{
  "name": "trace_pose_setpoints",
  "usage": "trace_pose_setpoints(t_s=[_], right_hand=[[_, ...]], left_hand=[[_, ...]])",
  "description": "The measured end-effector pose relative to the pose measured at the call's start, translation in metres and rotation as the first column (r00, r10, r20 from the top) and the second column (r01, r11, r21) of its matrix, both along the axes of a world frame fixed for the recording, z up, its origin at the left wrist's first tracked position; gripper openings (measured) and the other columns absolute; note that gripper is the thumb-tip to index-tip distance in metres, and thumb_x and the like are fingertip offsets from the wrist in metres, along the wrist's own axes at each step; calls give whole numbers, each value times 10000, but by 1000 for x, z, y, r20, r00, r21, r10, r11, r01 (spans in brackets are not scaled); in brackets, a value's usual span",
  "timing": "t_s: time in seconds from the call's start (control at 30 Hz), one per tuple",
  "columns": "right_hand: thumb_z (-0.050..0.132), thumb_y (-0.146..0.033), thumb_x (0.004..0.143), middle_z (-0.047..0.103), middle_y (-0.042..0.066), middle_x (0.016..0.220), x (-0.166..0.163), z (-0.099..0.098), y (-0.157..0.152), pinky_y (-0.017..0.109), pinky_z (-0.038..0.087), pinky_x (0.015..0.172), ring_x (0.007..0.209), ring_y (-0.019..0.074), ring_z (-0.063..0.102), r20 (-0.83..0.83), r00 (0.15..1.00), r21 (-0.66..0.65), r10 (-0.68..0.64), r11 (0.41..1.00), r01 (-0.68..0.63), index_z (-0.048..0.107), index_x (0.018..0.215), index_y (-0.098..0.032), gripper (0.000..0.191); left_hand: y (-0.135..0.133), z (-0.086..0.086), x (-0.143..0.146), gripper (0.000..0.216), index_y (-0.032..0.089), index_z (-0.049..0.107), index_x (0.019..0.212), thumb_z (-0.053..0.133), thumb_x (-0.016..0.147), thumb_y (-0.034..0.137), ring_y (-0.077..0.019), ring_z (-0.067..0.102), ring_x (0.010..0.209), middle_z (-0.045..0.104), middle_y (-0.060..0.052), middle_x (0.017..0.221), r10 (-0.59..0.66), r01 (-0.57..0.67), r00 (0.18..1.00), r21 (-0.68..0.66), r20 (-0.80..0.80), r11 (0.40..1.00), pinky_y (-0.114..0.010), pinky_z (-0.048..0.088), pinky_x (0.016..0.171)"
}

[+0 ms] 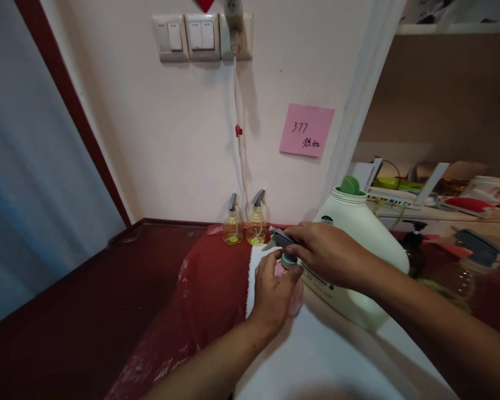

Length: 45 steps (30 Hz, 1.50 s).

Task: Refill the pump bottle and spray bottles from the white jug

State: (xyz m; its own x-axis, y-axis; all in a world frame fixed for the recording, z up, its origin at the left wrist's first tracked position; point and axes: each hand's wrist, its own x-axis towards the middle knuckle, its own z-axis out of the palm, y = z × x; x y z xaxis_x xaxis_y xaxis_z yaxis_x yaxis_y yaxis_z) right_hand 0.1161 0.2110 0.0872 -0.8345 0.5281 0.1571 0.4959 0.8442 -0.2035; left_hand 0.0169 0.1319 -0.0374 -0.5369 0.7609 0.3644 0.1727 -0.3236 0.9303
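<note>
A pink spray bottle (296, 294) with a grey trigger head stands on a white sheet in front of me. My left hand (273, 291) wraps round its body and neck, hiding much of it. Above, the fingers of my right hand (323, 250) grip the grey spray head (284, 239) at the bottle's top. Just right of the bottle, partly behind my right forearm, is a large pale green jug (379, 250) with a green object (350, 185) in its uncapped mouth. Two yellowish spray bottles (232, 228) with grey heads stand by the wall beyond my hands.
Red plastic film (208, 283) covers part of the dark red surface (66, 311) on the left. At the right are a dark pump bottle (414, 244), a blurred clear spray bottle (466, 278) and a cluttered shelf (425, 208). A cable (238, 111) hangs down the wall.
</note>
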Motion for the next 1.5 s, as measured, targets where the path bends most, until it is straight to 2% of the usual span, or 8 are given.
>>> trace_pose_setpoints(t_s=[0.17, 0.47, 0.73, 1.03, 1.2, 1.3, 1.37, 1.5], right_hand=[[546, -211, 897, 700, 28, 857, 0, 0, -2, 264, 318, 648, 762, 171, 605, 7, 1000, 8, -7, 1000, 7, 681, 867, -234, 140], [549, -235, 909, 710, 28, 881, 0, 0, -1, 264, 320, 656, 789, 175, 620, 6, 1000, 12, -8, 1000, 8, 688, 894, -241, 140], [552, -219, 900, 705, 31, 864, 0, 1, -1, 262, 305, 637, 776, 175, 612, 11, 1000, 14, -14, 1000, 14, 692, 891, -240, 142], [557, -235, 912, 717, 34, 894, -1, 0, -2, 263, 328, 665, 814, 183, 628, 9, 1000, 16, -12, 1000, 12, 686, 899, -240, 130], [561, -231, 912, 712, 38, 882, -1, 1, -3, 263, 322, 649, 814, 184, 629, 14, 1000, 19, -25, 1000, 25, 684, 886, -231, 126], [557, -228, 909, 706, 35, 875, -1, 1, -2, 265, 312, 632, 784, 177, 621, 20, 999, 15, -28, 1000, 28, 681, 868, -232, 131], [561, -227, 901, 708, 33, 882, -1, 1, -2, 266, 308, 629, 787, 179, 620, 18, 999, 15, -28, 1000, 28, 680, 867, -236, 124], [559, -224, 895, 719, 33, 895, -2, 0, -2, 269, 312, 638, 811, 188, 628, 10, 1000, 11, -26, 1000, 26, 688, 892, -241, 131]], left_hand=[[3, 4, 5, 338, 198, 601, 1051, 773, 785, 318, -252, 636, 1031, 698, -72, 1069, 22, -24, 988, 12, 150, 1000, -366, 464, 924], [-2, 0, -4, 319, 203, 665, 1159, 567, 953, 425, -274, 602, 1138, 689, -90, 1185, -21, 20, 996, -15, -88, 1000, -399, 416, 1021], [3, 4, 2, 312, 201, 628, 1035, 777, 777, 294, -256, 629, 1077, 696, -69, 1091, 1, -6, 987, 31, 161, 1000, -374, 448, 965], [-2, 2, -8, 273, 193, 676, 1122, 559, 954, 375, -264, 600, 1106, 686, -93, 1142, -43, 45, 993, 14, -105, 999, -390, 424, 997], [0, 4, -4, 326, 211, 643, 1144, 705, 847, 331, -270, 594, 1165, 682, -84, 1199, -71, 71, 997, 17, 39, 997, -389, 424, 1021], [2, 7, 1, 340, 206, 630, 1070, 763, 766, 280, -256, 624, 1088, 700, -67, 1109, -37, 34, 989, 22, 142, 999, -366, 448, 966], [2, 8, 1, 300, 203, 638, 1029, 757, 764, 277, -251, 633, 1045, 706, -58, 1057, -22, 21, 989, 9, 145, 1000, -358, 450, 942], [0, 4, -4, 277, 204, 673, 1102, 652, 883, 372, -268, 614, 1115, 704, -75, 1144, -73, 73, 996, 1, 45, 997, -371, 433, 982]])
